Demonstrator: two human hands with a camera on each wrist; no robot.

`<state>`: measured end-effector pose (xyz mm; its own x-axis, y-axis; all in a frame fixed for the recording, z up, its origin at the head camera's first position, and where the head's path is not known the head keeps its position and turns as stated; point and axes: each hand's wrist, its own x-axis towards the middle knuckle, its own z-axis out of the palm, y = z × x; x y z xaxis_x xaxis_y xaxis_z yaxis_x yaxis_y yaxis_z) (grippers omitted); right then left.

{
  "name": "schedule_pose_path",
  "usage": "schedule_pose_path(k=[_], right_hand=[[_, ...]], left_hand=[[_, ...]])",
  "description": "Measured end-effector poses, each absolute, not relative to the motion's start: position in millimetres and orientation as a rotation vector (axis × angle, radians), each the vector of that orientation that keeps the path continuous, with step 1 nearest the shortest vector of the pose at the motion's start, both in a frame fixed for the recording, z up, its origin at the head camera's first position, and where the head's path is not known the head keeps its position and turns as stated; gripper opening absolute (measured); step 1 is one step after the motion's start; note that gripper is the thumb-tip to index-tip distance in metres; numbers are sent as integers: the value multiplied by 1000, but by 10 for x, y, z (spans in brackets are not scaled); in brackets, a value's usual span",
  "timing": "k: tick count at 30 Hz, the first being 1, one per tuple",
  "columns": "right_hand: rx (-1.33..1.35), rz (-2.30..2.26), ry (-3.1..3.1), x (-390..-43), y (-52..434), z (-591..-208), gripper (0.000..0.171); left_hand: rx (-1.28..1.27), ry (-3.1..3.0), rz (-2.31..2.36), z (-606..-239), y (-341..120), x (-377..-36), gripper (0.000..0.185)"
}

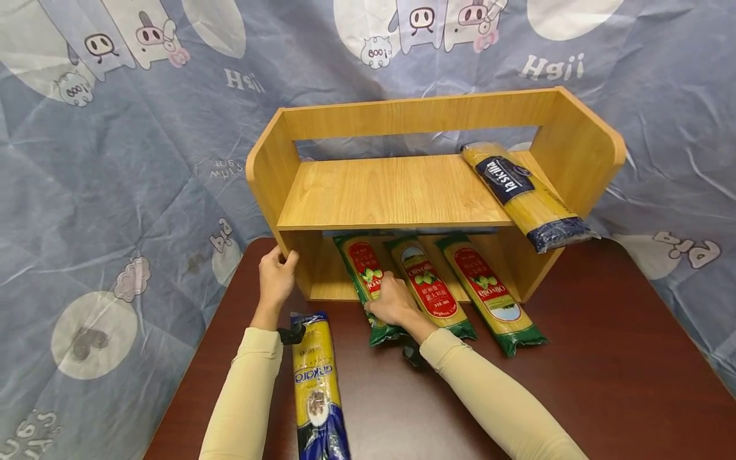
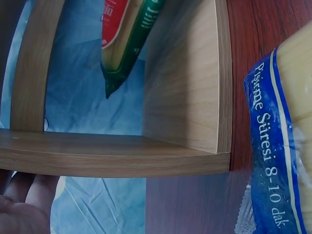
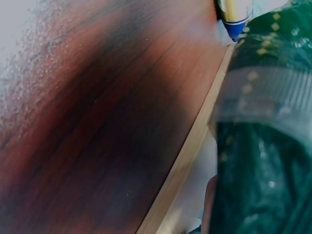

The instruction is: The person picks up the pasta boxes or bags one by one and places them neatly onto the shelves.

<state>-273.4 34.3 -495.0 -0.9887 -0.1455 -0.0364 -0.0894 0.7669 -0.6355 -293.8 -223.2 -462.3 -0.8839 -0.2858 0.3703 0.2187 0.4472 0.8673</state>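
My right hand (image 1: 393, 303) grips the leftmost green-ended spaghetti pack (image 1: 366, 262), which slants out of the shelf's lower compartment. In the right wrist view the shiny green end (image 3: 265, 161) of that pack fills the right side. My left hand (image 1: 277, 278) holds the left side panel of the wooden shelf (image 1: 379, 191) at its front edge; in the left wrist view its fingers (image 2: 41, 195) lie along the panel's outer face. Beside the held pack are a second green-ended spaghetti pack (image 1: 428, 281) and a third one (image 1: 485, 284), both jutting out past the shelf front.
A blue-and-yellow pasta pack (image 1: 316, 377) lies on the dark red-brown table (image 1: 621, 358) near my left forearm. On the upper board, a la Sicilia spaghetti pack (image 1: 520, 191) rests aslant at the right, its end overhanging the front. A patterned blue cloth (image 1: 144, 160) hangs behind.
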Motion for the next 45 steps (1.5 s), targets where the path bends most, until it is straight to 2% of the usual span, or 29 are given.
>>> schedule_pose_path(k=[9,17,22,30,45], right_hand=[[-214,-1015,2853,-2843,277,-5007,64],[-215,-990,2855,-2924,258,-5043,39],[-183,-958,2885,-2949,257,-5072,38],[-172,-992,2896,-2932,255,-5110,48],[-194,-1009,2865,-2843,276,-5146,96]], left_hand=[[50,-2228,-1466,-4613,-2223,-2956,21],[57,-2230,-1465,-4624,-2217,-2943,21],[49,-2221,-1470,-4616,-2209,-2953,21],[58,-2221,-1473,-4650,-2227,-2943,22],[53,-2228,-1460,-4642,-2224,-2926,22]])
